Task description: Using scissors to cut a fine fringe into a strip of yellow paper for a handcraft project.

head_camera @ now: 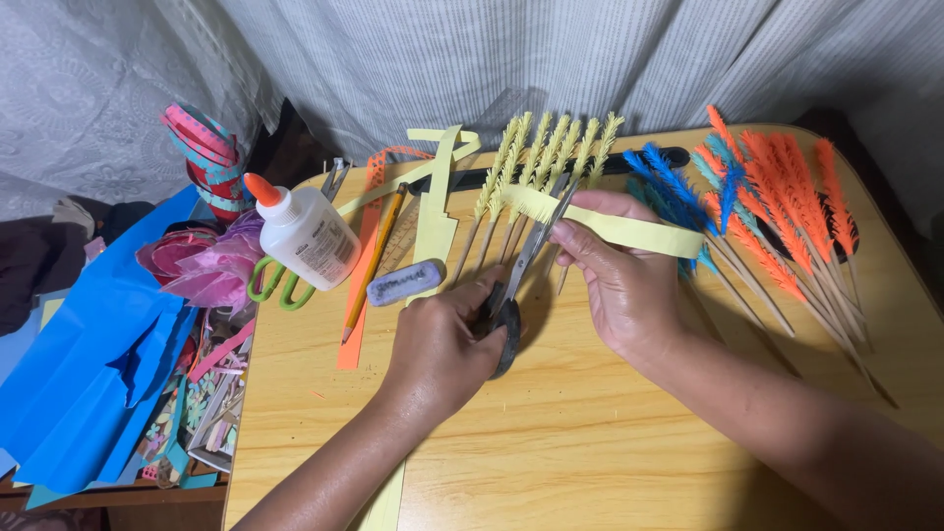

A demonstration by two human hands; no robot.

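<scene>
Left hand (447, 339) grips black-handled scissors (521, 270), blades pointing far-right into the yellow paper strip (615, 228); right hand (615, 285) pinches that strip, which runs left-right just beyond both hands.

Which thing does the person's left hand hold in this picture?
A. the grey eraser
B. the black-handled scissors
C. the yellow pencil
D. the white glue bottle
B: the left hand grips the black-handled scissors, whose blades meet the fringed yellow paper strip held by the right hand; the glue bottle, pencil and eraser lie untouched on the table.
</scene>
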